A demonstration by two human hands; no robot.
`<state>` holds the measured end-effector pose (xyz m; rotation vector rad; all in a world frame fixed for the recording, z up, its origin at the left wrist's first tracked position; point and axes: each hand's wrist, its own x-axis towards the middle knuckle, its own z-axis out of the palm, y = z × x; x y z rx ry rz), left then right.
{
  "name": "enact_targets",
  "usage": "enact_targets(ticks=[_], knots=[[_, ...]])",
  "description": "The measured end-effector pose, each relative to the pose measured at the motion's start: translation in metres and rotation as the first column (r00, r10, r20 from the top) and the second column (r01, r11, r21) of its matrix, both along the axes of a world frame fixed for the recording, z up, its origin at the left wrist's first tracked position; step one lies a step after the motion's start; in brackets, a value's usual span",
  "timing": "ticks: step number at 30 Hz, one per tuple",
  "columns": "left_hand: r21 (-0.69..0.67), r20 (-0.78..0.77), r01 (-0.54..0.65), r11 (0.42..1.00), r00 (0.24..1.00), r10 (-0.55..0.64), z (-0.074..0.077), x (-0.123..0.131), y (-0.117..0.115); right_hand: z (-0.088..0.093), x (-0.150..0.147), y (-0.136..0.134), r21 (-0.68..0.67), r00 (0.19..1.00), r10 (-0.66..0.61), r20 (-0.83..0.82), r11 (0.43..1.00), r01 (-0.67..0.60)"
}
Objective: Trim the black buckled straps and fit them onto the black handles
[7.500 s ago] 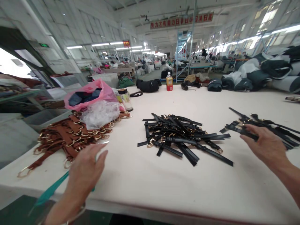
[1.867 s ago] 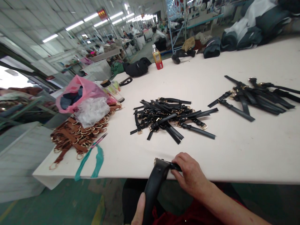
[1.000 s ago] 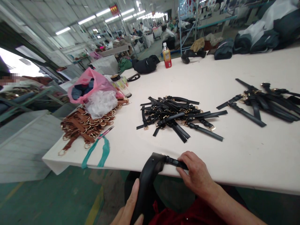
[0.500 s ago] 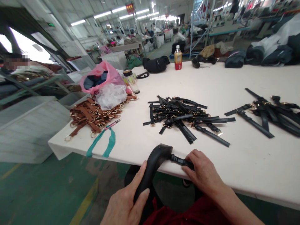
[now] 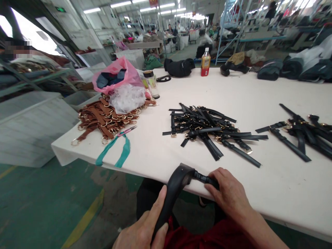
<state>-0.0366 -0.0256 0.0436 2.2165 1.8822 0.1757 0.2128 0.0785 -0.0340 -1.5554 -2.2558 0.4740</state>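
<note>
With the left hand (image 5: 141,235) now slid up the wide black strap (image 5: 172,193) at lower centre, its grip closed on it, the right hand (image 5: 229,195) pinches the narrow strap end (image 5: 204,179) on the bench (image 5: 280,180) edge, seemingly mid-fastening, precise alignment apparently needed next.

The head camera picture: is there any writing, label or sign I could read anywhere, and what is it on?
None can be read.
Red banner under the ceiling: cut off by the frame edge, unreadable.
Green sign on the wall, upper left: too small to read.
Drink bottle label, red and yellow: too blurred.
Jar label beside the pink bag: too blurred.
</note>
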Motion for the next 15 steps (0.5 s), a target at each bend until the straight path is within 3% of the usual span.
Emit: enact_targets(ticks=[4,15], knots=[[0.084,0.043,0.077,0.993,0.996,-0.081,-0.001,-0.007,0.006,0.001,-0.007,-0.002,-0.008,1.0,-0.008,-0.002,1.0,0.008],[0.082,0.1,0.023,0.996,0.994,-0.031,-0.01,-0.014,0.007,-0.004,-0.021,0.004,-0.079,0.985,-0.055,-0.161,0.996,0.042]])
